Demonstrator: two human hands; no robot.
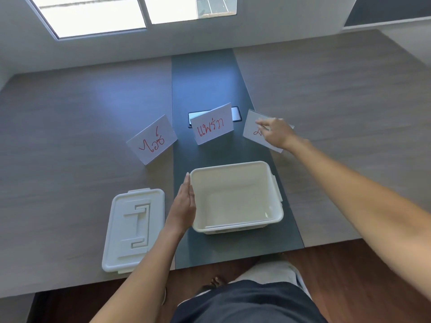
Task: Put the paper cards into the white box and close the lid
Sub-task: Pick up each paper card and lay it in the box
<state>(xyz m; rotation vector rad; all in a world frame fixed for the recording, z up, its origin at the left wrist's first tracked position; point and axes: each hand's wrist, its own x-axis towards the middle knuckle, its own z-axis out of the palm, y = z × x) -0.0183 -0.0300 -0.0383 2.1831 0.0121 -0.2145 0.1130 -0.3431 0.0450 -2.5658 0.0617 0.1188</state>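
The white box [275, 183] stands open near the table's front edge with nothing visible inside. Its lid [121, 229] lies flat to the left of it. Three folded white paper cards with red writing stand behind the box: the left card [152, 139], the middle card [213, 124] and the right card [253, 125]. My left hand [184, 206] rests flat against the box's left wall, fingers straight. My right hand [275, 132] reaches over the right card with its fingers pinching the card's top edge and covering part of the writing.
A dark phone or tablet [235, 113] lies flat behind the middle card. A dark strip [205, 78] runs down the middle of the grey wood-grain table [81, 113]. The table's front edge is just before my legs, with wooden floor below.
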